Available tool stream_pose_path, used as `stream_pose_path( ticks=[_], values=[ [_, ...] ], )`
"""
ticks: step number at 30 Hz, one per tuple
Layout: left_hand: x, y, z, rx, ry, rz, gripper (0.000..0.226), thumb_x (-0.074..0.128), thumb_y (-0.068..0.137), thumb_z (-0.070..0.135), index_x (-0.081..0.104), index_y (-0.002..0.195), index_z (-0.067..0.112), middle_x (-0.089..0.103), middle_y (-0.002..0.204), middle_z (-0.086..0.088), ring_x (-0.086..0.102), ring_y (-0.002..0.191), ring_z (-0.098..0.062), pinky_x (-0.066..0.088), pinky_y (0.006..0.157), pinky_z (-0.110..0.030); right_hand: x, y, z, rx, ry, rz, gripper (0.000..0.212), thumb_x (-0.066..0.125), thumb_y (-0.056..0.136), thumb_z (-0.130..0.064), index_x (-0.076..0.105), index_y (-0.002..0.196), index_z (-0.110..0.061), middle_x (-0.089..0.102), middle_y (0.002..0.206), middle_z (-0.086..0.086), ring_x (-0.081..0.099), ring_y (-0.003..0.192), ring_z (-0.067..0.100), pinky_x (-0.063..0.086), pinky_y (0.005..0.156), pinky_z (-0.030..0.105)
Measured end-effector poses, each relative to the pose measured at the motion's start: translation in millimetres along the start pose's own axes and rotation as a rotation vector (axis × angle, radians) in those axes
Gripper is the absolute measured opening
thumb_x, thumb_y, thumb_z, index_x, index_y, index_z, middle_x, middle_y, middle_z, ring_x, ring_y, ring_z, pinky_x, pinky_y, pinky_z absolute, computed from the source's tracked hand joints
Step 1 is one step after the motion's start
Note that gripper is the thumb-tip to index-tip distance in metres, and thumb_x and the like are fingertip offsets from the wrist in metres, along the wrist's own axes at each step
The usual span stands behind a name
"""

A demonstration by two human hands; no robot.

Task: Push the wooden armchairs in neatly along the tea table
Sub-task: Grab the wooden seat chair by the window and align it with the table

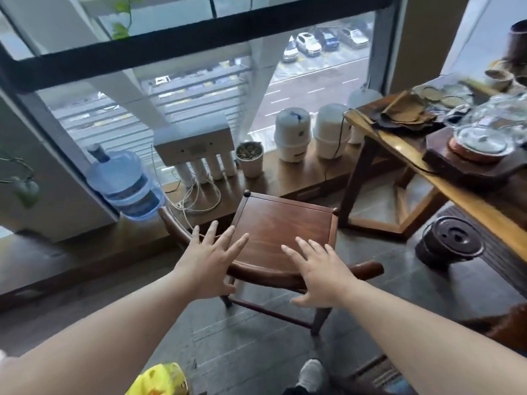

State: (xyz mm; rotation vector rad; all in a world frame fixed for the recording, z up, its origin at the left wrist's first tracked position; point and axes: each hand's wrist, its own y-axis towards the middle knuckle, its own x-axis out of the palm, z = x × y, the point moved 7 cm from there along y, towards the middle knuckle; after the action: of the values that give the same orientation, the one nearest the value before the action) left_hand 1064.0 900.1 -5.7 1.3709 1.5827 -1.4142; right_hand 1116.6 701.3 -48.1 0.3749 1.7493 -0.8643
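A dark wooden armchair [281,226] with a curved backrest rail stands in the middle of the floor, its seat facing the window. My left hand [212,260] hovers over the left part of the rail with fingers spread, holding nothing. My right hand [320,270] is spread over the right part of the rail, also empty. Whether either palm touches the rail is unclear. The tea table [399,143], a light wooden slab on dark legs, stands to the right of the chair, apart from it.
A dark round lidded pot [449,242] sits on the floor under the table's edge. A glass kettle [482,142] and tea ware crowd the tabletop. On the window ledge: water bottle [125,185], filter unit [196,149], plant pot [250,158], white canisters [292,134]. Another chair's edge [510,323] shows at right.
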Motion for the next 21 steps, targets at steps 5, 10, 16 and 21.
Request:
stream_pose_path(
  ticks=[5, 10, 16, 21],
  values=[
    [19.5, 26.9, -13.2, 0.012, -0.052, -0.061, 0.121, 0.057, 0.070, 0.075, -0.042, 0.130, 0.036, -0.005, 0.161, -0.011, -0.006, 0.143, -0.043, 0.008, 0.110, -0.069, 17.2, 27.4, 8.6, -0.010, 0.046, -0.184, 0.105, 0.069, 0.074, -0.054, -0.001, 0.151, -0.037, 0.005, 0.163, 0.010, 0.020, 0.144, 0.030, 0.027, 0.114, 0.049],
    [43.1, 55.1, -15.9, 0.105, -0.081, -0.135, 0.120, 0.061, 0.070, 0.065, -0.032, 0.139, 0.036, -0.015, 0.160, -0.013, -0.013, 0.144, -0.038, 0.006, 0.113, -0.063, 18.4, 35.3, 11.2, -0.036, 0.119, -0.275, 0.093, 0.062, 0.077, -0.051, 0.007, 0.151, -0.039, 0.019, 0.162, 0.000, 0.039, 0.135, 0.028, 0.041, 0.102, 0.042],
    [63.8, 64.1, -13.4, 0.248, -0.150, -0.283, 0.095, 0.051, 0.072, 0.043, 0.000, 0.151, 0.028, 0.046, 0.144, -0.002, 0.051, 0.122, -0.027, 0.046, 0.082, -0.039, 20.1, 36.1, 10.2, -0.032, 0.106, -0.404, 0.072, 0.057, 0.077, -0.042, 0.031, 0.143, -0.038, 0.058, 0.134, -0.001, 0.058, 0.113, 0.026, 0.052, 0.089, 0.042],
    [61.0, 66.7, -8.0, 0.351, -0.130, -0.309, 0.036, 0.049, 0.067, 0.040, 0.062, 0.097, 0.024, 0.069, 0.085, 0.000, 0.064, 0.074, -0.028, 0.053, 0.065, -0.036, 18.0, 38.6, 7.8, 0.029, 0.109, -0.482, 0.025, 0.061, 0.072, -0.035, 0.062, 0.096, -0.026, 0.068, 0.088, -0.002, 0.062, 0.081, 0.027, 0.055, 0.071, 0.037]
  ],
)
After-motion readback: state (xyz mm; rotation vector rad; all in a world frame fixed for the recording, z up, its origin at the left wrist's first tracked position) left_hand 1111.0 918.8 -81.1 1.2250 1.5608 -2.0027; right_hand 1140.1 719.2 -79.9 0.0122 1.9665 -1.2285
